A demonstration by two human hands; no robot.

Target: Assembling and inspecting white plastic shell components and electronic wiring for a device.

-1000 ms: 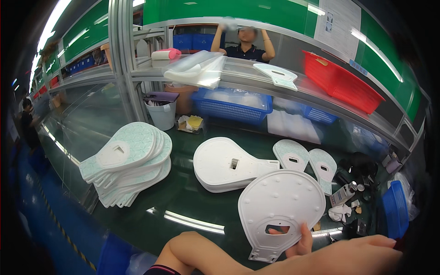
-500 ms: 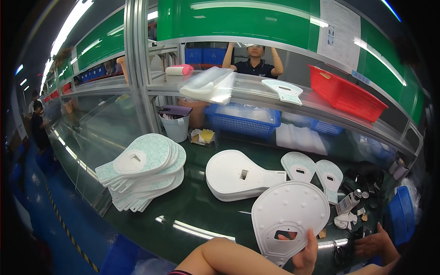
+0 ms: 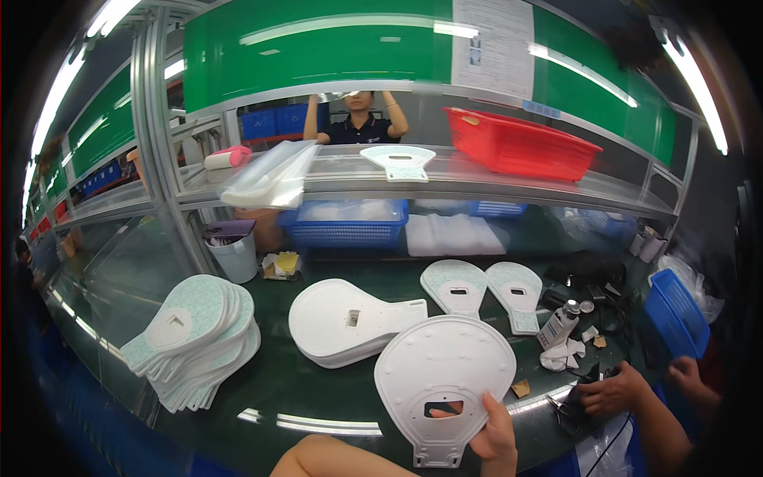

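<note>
Two plate stacks (image 3: 350,324) (image 3: 195,338) behind held white plate (image 3: 445,378).

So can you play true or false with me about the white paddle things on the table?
1. The left hand holds a white paddle-shaped plate. True.
2. A red basket sits on the upper shelf. True.
3. The fanned stack of greenish pads lies at the far right of the table. False: it lies at the left.
4. The right hand holds the small white bottle. False: it rests on dark things near the table's right edge, apart from the bottle.
5. The blue basket under the shelf is turned upside down. False: it stands upright.
</note>
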